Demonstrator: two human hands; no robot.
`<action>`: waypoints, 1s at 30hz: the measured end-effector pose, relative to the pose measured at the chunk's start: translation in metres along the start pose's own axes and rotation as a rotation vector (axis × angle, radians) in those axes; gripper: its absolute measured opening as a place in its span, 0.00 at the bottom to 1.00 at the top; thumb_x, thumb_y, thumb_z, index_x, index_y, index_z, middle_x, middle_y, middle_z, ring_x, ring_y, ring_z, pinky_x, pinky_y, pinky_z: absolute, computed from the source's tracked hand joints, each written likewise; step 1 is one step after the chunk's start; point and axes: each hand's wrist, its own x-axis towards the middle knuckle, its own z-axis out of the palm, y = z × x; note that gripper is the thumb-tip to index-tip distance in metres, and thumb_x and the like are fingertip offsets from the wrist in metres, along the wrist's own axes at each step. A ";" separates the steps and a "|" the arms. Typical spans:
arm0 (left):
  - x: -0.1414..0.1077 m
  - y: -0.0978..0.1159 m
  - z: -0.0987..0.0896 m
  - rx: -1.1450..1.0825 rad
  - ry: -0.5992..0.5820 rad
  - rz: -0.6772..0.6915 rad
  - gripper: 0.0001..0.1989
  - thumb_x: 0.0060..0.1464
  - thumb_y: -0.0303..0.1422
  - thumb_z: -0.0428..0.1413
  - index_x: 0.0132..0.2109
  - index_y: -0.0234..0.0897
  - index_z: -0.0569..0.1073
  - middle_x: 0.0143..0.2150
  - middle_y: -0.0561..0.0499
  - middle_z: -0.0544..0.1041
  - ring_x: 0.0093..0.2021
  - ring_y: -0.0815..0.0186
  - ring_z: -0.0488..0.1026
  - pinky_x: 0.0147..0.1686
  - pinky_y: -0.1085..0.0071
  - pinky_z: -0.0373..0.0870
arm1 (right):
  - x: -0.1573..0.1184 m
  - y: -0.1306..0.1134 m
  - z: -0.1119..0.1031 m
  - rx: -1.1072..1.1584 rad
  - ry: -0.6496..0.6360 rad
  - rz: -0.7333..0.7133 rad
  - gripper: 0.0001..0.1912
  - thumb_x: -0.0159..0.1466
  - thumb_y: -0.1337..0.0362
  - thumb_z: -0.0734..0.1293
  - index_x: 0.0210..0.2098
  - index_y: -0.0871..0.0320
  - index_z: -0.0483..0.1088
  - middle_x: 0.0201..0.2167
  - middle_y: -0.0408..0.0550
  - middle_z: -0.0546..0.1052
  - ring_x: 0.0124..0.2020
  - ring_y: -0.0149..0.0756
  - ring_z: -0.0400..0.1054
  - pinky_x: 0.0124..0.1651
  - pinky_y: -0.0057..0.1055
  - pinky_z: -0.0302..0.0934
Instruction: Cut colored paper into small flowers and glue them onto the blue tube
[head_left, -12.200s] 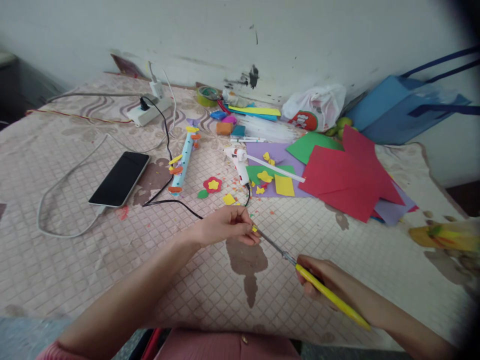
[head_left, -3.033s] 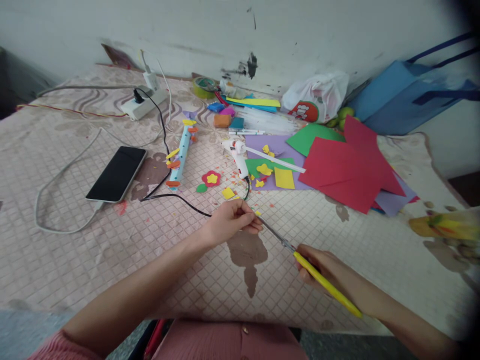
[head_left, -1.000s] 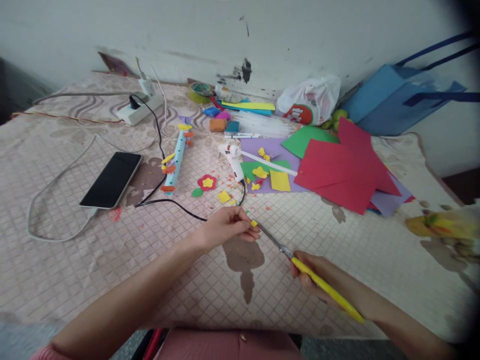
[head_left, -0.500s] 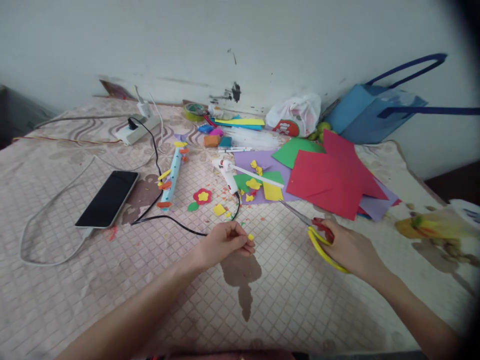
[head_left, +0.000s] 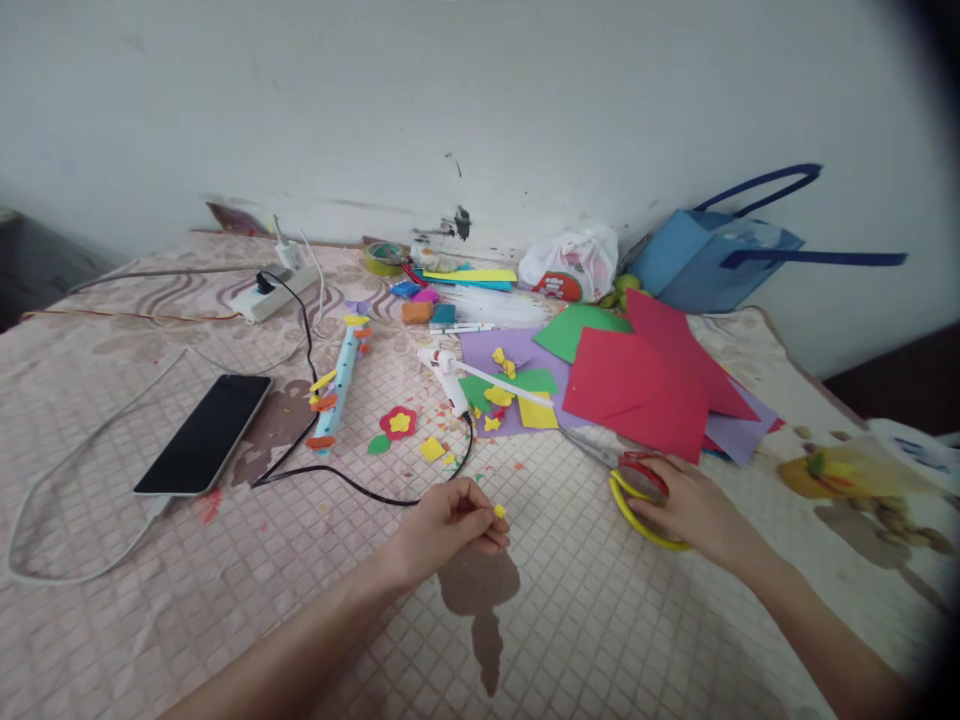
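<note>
The left hand (head_left: 454, 525) pinches a tiny yellow piece (head_left: 499, 511) between thumb and fingertips! Over on the right, the right hand (head_left: 694, 505) has its fingers curled on the scissors (head_left: 630, 490).

No text can be read: the pale marks on the plastic bag's (head_left: 601, 262) red label (head_left: 559, 287) and the blue ones on a white item (head_left: 904, 440) at the right edge are too blurred.

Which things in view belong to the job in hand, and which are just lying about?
Probably the job's:
- small yellow piece, in left hand
- scissors, in right hand
- hot glue gun
- red-and-yellow flower

Apparently just lying about:
- phone
- white plastic bag
- blue bag
</note>
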 end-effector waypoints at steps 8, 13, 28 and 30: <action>0.002 -0.003 -0.003 0.005 0.012 0.019 0.16 0.45 0.38 0.61 0.31 0.31 0.65 0.31 0.47 0.77 0.31 0.67 0.76 0.33 0.71 0.71 | 0.003 -0.076 -0.028 0.437 0.004 0.025 0.11 0.60 0.58 0.62 0.40 0.55 0.68 0.37 0.51 0.74 0.35 0.40 0.70 0.39 0.37 0.64; 0.002 -0.001 -0.005 0.034 0.003 0.052 0.15 0.46 0.39 0.60 0.31 0.31 0.65 0.30 0.48 0.76 0.31 0.68 0.75 0.33 0.71 0.71 | 0.015 -0.156 -0.017 1.021 -0.282 -0.137 0.11 0.61 0.60 0.63 0.42 0.55 0.68 0.38 0.48 0.73 0.36 0.35 0.68 0.37 0.31 0.63; 0.007 -0.002 -0.003 0.131 0.054 0.115 0.15 0.48 0.40 0.58 0.30 0.33 0.63 0.26 0.50 0.74 0.28 0.68 0.74 0.31 0.71 0.70 | 0.028 -0.180 0.018 1.333 -0.321 -0.084 0.05 0.62 0.63 0.62 0.31 0.58 0.63 0.25 0.40 0.65 0.26 0.28 0.60 0.29 0.25 0.55; 0.006 -0.003 -0.002 0.133 0.063 0.116 0.14 0.49 0.39 0.57 0.31 0.33 0.63 0.26 0.50 0.75 0.29 0.68 0.74 0.32 0.70 0.71 | 0.028 -0.180 0.017 1.303 -0.328 -0.072 0.05 0.62 0.64 0.62 0.30 0.58 0.63 0.24 0.40 0.65 0.26 0.28 0.60 0.29 0.25 0.55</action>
